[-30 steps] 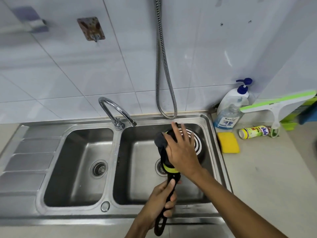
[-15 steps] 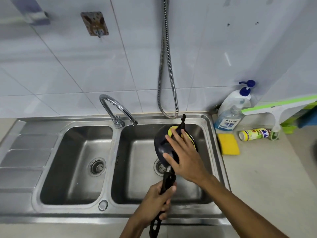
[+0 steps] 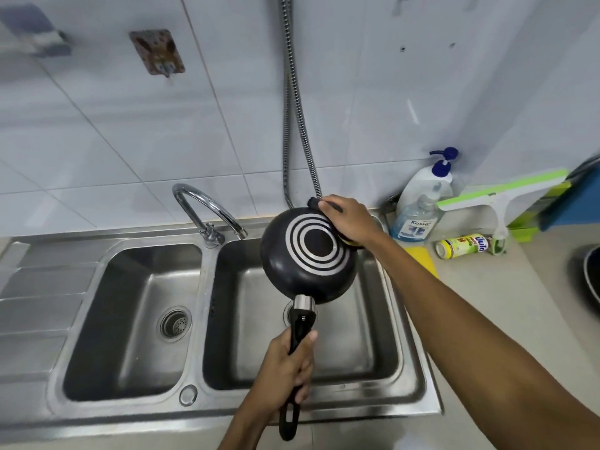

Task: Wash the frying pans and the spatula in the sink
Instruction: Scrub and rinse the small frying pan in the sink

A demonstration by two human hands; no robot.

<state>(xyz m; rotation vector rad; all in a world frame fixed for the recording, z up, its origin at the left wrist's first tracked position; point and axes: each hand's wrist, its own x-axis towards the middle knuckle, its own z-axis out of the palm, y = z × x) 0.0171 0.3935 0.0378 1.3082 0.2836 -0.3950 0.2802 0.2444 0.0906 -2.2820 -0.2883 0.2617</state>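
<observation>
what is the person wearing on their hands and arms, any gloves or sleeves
Nothing that shows. The left hand and right hand are bare: no gloves, rings or watch visible. The left forearm and right forearm are bare as well, and no sleeve comes into view.

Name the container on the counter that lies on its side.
The yellow-green canister by the squeegee; the white bottle and clear bottle stand upright.
</observation>
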